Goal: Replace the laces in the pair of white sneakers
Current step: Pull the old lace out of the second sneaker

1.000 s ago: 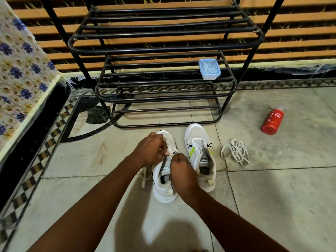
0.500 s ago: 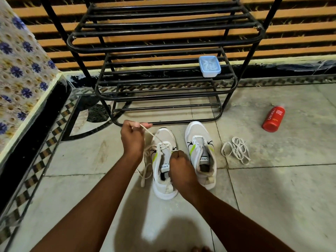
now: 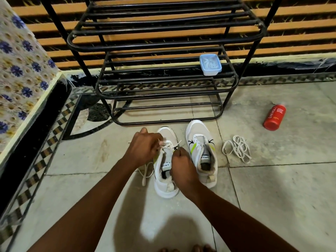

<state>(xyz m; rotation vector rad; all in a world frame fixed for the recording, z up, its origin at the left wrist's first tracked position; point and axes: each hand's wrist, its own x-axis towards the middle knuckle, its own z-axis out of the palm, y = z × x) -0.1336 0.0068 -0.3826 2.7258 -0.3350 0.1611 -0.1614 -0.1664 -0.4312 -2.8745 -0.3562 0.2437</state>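
Two hands pinch a lace at the left sneaker, apparently mid-threading; the next eyelet likely follows.

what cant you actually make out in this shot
1. Head view: which eyelet the lace is in; the left hand covers that part of the left sneaker.
2. Head view: what the right hand pinches; its curled fingers hide it.
3. Head view: contents of the blue container on the shoe rack; too small and hazy.
4. Head view: small print on the red bottle; too small.
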